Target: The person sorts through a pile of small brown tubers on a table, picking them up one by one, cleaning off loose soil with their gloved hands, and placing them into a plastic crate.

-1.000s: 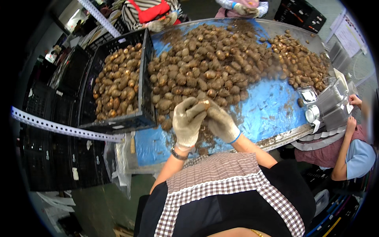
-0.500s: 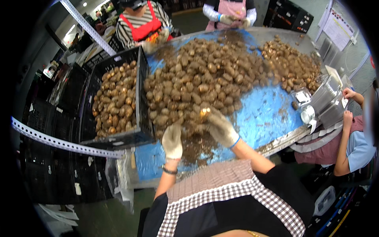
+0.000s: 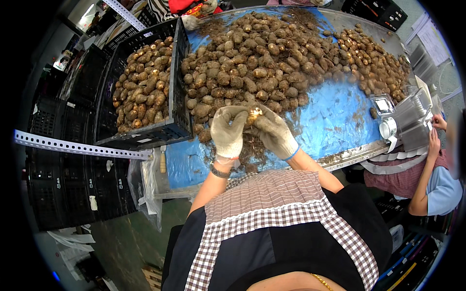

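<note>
My right hand [image 3: 277, 135], in a soiled white work glove, is closed around a brown taro [image 3: 254, 115] with a pale, cut-looking patch facing up. My left hand [image 3: 228, 135], gloved too, has its fingers bent in and pressed against the left side of the same taro. Both hands are just above the near edge of a big heap of rough, soil-covered taros [image 3: 262, 63]. Loose dark soil [image 3: 250, 151] and root bits lie beneath my wrists on the blue sheet [image 3: 335, 116] covering the table. The taro's underside is hidden by my fingers.
At left stands a black crate [image 3: 182, 82] holding several taros. A smaller taro pile [image 3: 376, 63] lies at the far right. Clear plastic trays [image 3: 411, 114] and a tape roll [image 3: 387, 127] sit at the right edge, beside a co-worker's hands [image 3: 434, 131]. A perforated metal bar [image 3: 77, 146] crosses the left.
My left hand has moved up and right to the taro in my right hand, so the two hands now meet. The view has tipped downward.
</note>
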